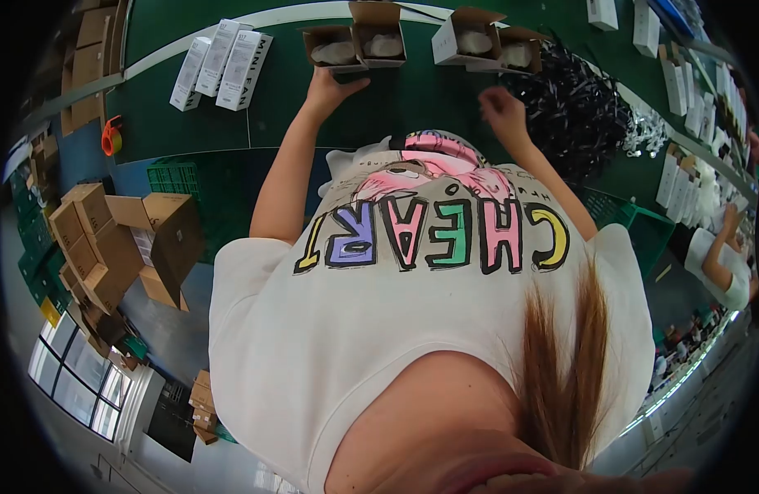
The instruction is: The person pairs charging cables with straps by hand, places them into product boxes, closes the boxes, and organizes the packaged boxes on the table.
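My left hand (323, 95) is at the near side of an open small carton (328, 51), thumb stretched out to the right and the other fingers partly hidden against the box. Another open carton (382, 45) stands right beside it. Each holds a pale wrapped item. My right hand (504, 115) hovers over the green table with curled fingers; whatever is in them, if anything, does not show. Beyond it stand two more open cartons, a white-sided one (451, 45) and a brown one (523, 53), with similar pale contents. A heap of black shredded filler (569, 107) lies just right of that hand.
Several closed white boxes (231, 62) lie at the left of the green table (289, 115). An orange tape roll (112, 136) is at its left edge. Silver shreds (645, 132) lie beside the black heap. Large open cardboard boxes (169, 239) stand at left. Another person (719, 255) is at far right.
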{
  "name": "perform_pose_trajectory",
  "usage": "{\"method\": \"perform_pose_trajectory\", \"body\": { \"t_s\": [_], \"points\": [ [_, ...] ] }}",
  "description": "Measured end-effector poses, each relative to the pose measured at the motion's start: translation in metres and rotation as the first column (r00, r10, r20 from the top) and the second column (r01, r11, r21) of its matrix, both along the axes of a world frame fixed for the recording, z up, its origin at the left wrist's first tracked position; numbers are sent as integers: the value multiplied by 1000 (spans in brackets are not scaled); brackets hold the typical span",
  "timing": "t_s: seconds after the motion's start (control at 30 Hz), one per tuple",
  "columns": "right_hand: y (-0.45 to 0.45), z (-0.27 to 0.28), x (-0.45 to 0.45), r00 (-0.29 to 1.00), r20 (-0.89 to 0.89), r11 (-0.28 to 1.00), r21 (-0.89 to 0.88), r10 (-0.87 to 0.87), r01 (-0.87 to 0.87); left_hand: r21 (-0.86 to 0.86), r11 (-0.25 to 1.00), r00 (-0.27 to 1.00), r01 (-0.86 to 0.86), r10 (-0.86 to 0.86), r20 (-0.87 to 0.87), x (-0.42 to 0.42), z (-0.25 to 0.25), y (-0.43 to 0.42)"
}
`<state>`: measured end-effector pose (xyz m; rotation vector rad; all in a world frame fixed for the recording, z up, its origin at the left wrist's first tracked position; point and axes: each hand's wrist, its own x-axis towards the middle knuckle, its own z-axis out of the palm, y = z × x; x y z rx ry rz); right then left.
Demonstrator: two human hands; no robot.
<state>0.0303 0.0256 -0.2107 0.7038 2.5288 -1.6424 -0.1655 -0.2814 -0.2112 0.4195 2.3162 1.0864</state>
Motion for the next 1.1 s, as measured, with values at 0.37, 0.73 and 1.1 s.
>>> {"method": "perform_pose_trajectory", "body": {
  "t_s": [0.37,0.73,1.1],
  "points": [
    [40,46,-77,954,102,920,256,281,-298,142,978,949,-154,186,-255,30,-15,44],
    [82,-40,-151,819,-128,492,847,559,-203,45,981,965,-187,192,-179,24,-27,3],
    [148,34,-120,981,-81,918,-374,-175,133,-284,957,995,57,-30,100,21,-6,2]
  ]
}}
